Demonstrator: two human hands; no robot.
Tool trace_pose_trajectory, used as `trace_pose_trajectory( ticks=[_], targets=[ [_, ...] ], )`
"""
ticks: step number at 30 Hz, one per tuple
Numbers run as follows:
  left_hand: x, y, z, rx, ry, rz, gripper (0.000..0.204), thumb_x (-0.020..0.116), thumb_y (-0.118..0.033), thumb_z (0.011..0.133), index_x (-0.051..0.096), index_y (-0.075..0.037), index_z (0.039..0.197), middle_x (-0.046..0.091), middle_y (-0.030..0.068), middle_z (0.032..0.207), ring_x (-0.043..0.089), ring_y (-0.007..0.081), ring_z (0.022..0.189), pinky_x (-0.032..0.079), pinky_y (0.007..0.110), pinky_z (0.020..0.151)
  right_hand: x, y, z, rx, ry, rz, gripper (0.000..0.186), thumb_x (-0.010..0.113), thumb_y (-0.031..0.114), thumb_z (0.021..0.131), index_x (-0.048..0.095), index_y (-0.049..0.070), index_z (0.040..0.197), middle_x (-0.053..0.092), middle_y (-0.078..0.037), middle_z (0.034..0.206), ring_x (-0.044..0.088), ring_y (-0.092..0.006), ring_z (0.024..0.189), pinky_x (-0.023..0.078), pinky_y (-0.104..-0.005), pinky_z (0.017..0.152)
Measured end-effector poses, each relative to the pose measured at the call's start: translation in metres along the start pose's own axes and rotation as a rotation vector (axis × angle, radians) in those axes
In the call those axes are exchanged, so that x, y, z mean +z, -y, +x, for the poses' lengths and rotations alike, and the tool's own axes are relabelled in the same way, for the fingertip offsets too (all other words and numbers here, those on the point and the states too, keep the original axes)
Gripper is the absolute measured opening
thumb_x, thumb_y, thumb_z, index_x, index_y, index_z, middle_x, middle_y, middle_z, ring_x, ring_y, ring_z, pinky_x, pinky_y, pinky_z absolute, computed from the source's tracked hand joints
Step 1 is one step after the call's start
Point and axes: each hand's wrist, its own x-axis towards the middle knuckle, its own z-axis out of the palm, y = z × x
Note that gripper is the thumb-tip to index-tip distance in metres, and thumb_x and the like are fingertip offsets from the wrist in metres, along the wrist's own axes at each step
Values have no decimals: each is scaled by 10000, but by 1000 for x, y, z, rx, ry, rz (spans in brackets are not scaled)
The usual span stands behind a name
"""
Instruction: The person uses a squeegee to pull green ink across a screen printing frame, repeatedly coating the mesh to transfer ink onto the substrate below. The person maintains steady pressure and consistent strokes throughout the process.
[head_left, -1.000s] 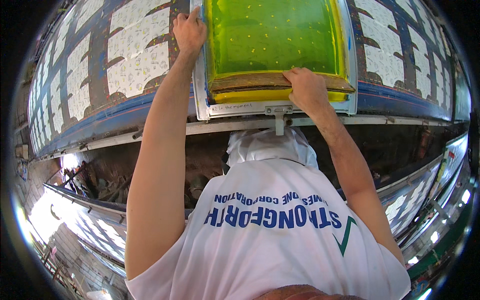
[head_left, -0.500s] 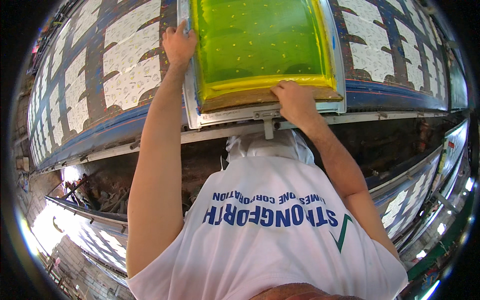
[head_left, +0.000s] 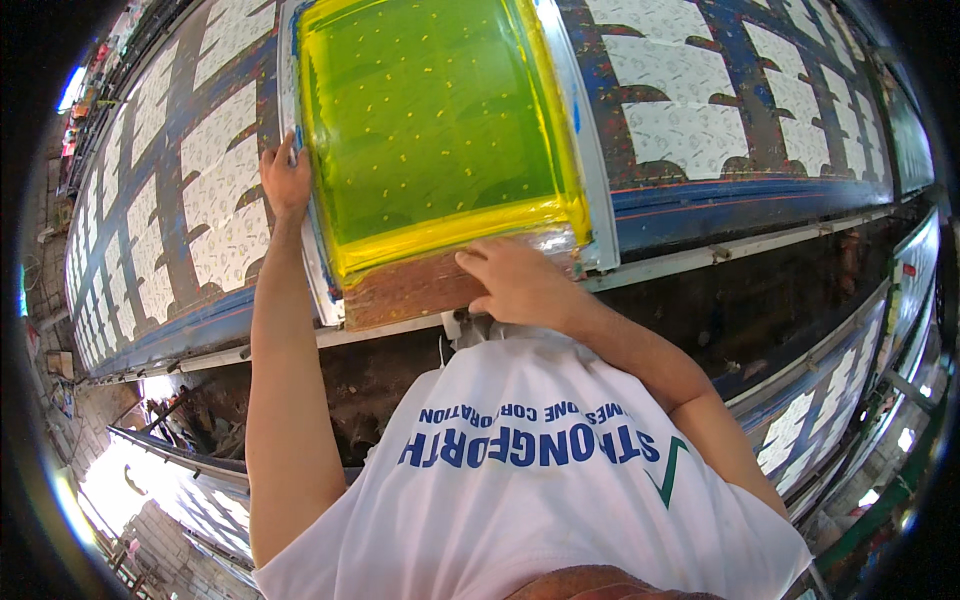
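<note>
A screen-printing frame [head_left: 598,225] with pale metal edges lies on the long table in front of me. Its green mesh [head_left: 430,120] is bordered by yellow ink, with small yellow specks across it. My left hand [head_left: 287,180] is closed around the frame's left edge. Along the near end of the mesh rests a squeegee [head_left: 400,285] with a wide brown wooden handle, leaning toward me. My right hand [head_left: 520,280] grips the right part of this handle, fingers over its top and thumb on the near side. The squeegee's blade edge is hidden.
White printed fabric pieces [head_left: 685,90] lie in rows on the dark, ink-spotted table, on both sides of the frame. A metal rail [head_left: 720,250] runs along the table's near edge. Another table with fabric pieces [head_left: 790,430] stands behind me at the right.
The view has shifted, so the frame sits lower and further left. The squeegee handle has tilted toward me, showing more of its wooden face. My right hand has turned over it.
</note>
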Motion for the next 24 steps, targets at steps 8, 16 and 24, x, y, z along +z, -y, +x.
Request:
trace_pose_trajectory(
  ticks=[8,16,24],
  targets=[
    [1,1,-4,-7,17,31,492,697,-302,984,668,-166,1456,628,190,1228,571,372,1213,463,483,1093,-64,-141,-25,456,-498,67,592,777,281,913,621,-39,1386,637,-228,1312,609,-406,1259,512,-483,1066],
    [0,2,-3,-14,31,43,505,702,-319,982,667,-190,1469,632,155,1166,584,347,1164,474,467,1058,-41,-169,-8,549,-574,67,703,844,331,840,615,-68,1372,632,-208,1241,638,-373,1185,530,-451,1012],
    [1,12,-5,-36,6,-34,467,723,-283,967,707,-195,1425,654,131,1050,638,325,1017,518,437,953,-44,-161,2,555,-675,82,591,831,231,732,651,-58,1215,607,-182,1117,635,-388,1071,540,-480,940]
  ],
)
